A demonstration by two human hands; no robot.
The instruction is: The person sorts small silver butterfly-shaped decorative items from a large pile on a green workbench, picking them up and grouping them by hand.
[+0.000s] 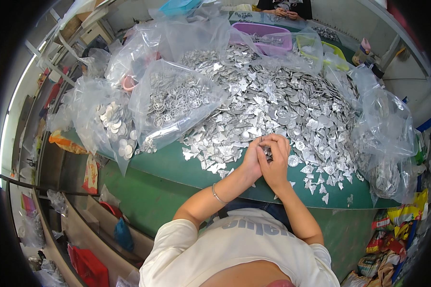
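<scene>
My left hand (252, 157) and my right hand (277, 162) meet over the near edge of a wide heap of silvery metal pieces (292, 112). The fingers of both are curled and pressed together at the tips. A small greyish piece seems to show between them, too covered to name. Flat, star-like and jagged silver pieces lie around and beyond my hands. Left of the heap, a clear plastic bag (177, 98) spills round openwork metal pieces, and another clear bag (88, 112) holds plain silver discs (117, 124).
A purple basket (263, 29) and a yellow-green basket (337, 50) stand behind the heap on the green table (167, 165). Across the far end sits another person (292, 9), hands together. Clear bags (385, 124) crowd the right edge. Shelves and a red bin (88, 268) are at left.
</scene>
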